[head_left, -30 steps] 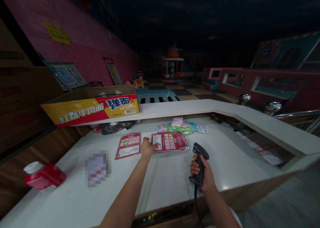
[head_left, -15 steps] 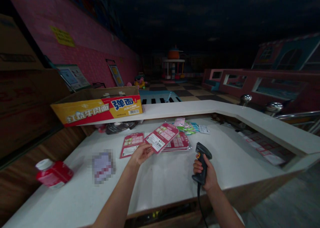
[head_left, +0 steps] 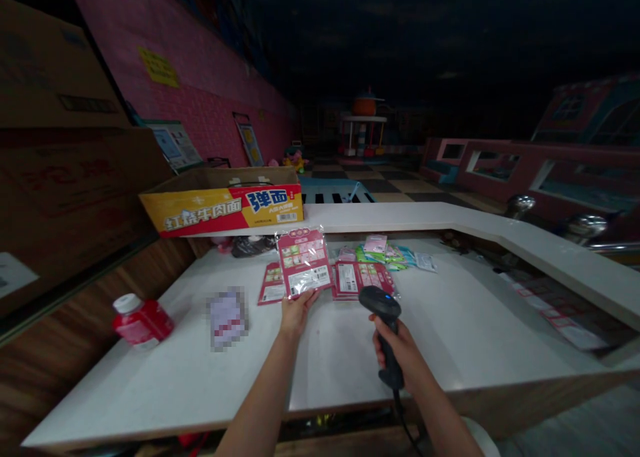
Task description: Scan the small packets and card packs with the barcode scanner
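Pink packet | over tabletop, long axis pointing far from left grip, which pinches its near edge | right grip wraps scanner, right of packet

One head-worn camera gives the view, looking forward and down from above the near side of the table. The left hand and right hand are seen close up, from behind and above, with both forearms entering from the bottom edge. The view is wide, taking in cardboard boxes at the left, a white ledge across the table's far side, and, well beyond, the checkered floor under a dark ceiling.
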